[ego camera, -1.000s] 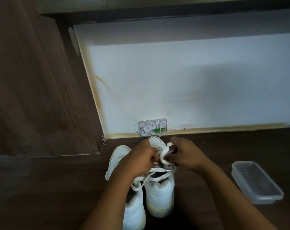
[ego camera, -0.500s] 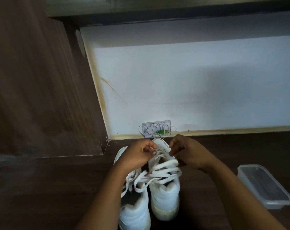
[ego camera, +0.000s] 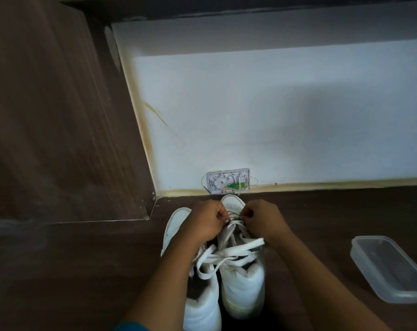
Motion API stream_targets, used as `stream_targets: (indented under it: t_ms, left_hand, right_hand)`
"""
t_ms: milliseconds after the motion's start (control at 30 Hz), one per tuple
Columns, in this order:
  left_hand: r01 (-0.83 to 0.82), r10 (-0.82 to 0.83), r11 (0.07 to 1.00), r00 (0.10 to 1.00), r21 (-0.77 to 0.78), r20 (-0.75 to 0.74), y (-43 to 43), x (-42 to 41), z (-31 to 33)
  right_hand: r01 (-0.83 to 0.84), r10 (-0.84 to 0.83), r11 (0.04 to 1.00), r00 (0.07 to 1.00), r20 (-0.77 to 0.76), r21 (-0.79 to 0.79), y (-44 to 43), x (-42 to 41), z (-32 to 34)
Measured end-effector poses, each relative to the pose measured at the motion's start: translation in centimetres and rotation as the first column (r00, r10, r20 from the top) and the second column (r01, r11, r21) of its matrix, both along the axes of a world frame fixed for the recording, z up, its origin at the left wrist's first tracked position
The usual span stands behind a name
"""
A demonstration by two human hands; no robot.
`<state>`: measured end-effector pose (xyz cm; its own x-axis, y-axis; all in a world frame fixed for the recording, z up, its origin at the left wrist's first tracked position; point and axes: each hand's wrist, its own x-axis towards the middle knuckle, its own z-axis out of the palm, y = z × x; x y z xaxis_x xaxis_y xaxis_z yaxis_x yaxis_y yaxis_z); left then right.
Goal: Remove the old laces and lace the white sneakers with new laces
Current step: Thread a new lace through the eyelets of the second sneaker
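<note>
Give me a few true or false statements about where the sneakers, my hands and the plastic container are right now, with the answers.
1. The left hand and the right hand both pinch the lace of the right sneaker. True.
2. The clear plastic container lies to the left of the sneakers. False: it lies to their right, apart from them.
3. The left sneaker stands close beside the right sneaker, toes towards the wall. True.
4. One hand rests on the clear plastic container. False: both hands are at the lace near the toe end of the right sneaker.
</note>
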<state>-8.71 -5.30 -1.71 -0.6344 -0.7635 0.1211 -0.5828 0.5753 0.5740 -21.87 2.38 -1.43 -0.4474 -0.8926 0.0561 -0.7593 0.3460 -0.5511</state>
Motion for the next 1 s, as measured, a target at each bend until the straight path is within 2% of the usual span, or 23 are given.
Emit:
stream_targets:
  t_ms: [233, 333, 467, 733, 867, 1000]
  left_hand:
    - [-0.021, 0.028, 0.995, 0.997, -0.095, 0.069, 0.7, -0.9, 0.3]
    - [-0.004, 0.010, 0.996, 0.998, -0.092, 0.064, 0.7, -0.8, 0.6]
    - [0.023, -0.010, 0.996, 0.990, -0.087, 0.141, 0.6, -1.0, 0.5]
    - [0.081, -0.065, 0.994, 0.977, -0.071, 0.205, 0.9, -0.9, 0.4]
    - [0.032, -0.031, 0.999, 0.993, -0.009, 0.118, 0.8, -0.7, 0.4]
    - [-0.061, 0.061, 0.994, 0.998, 0.089, -0.002, 0.0, -0.7, -0.3]
  right_hand:
    - [-0.016, 0.017, 1.000, 0.998, -0.059, 0.015, 0.3, 0.4, -0.2]
    - [-0.038, 0.039, 0.999, 0.999, -0.035, 0.030, 0.4, 0.0, 0.0]
    - [-0.044, 0.044, 0.999, 0.999, 0.005, 0.031, 0.3, -0.2, -0.1]
    - [-0.048, 0.050, 0.997, 0.998, -0.026, 0.061, 0.3, 0.3, -0.4]
    - [-0.070, 0.070, 0.997, 0.998, 0.000, 0.034, 0.2, 0.0, -0.6]
    - [-0.027, 0.039, 0.997, 0.984, 0.173, -0.072, 0.3, -0.3, -0.9]
